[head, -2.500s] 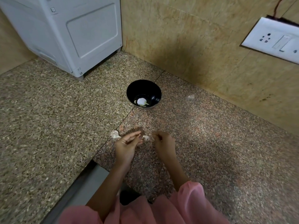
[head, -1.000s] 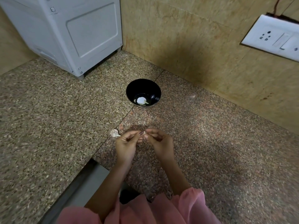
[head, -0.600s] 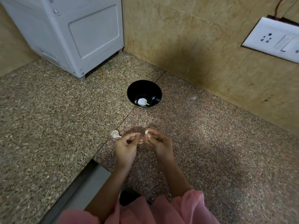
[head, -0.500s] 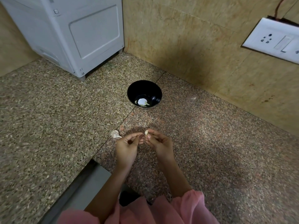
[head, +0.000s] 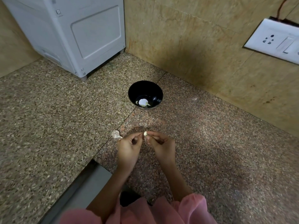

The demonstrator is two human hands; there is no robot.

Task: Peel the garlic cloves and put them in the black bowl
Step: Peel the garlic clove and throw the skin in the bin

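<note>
Above counter (head: pixel 48 126), front: clove (head: pixel 145 133), pinched at right hand (head: pixel 161 146) fingertips. Left hand (head: pixel 127 147) pinches at its skin. Step: peeling, apparently unfinished. Bowl (head: pixel 145 88), well beyond hands, holds pale pieces (head: pixel 143 102). Next: strip the remaining skin, then reach forward and drop the clove in. Garlic scrap (head: pixel 116 134) just beside left hand.

Home kitchen, by the evidence: speckled granite counter (head: pixel 48 110) meeting a tan stone-tiled wall (head: pixel 194 38), white appliance (head: pixel 80 33) in the corner, socket-and-switch plate (head: pixel 275 41), black bowl (head: pixel 140 89) set out.
</note>
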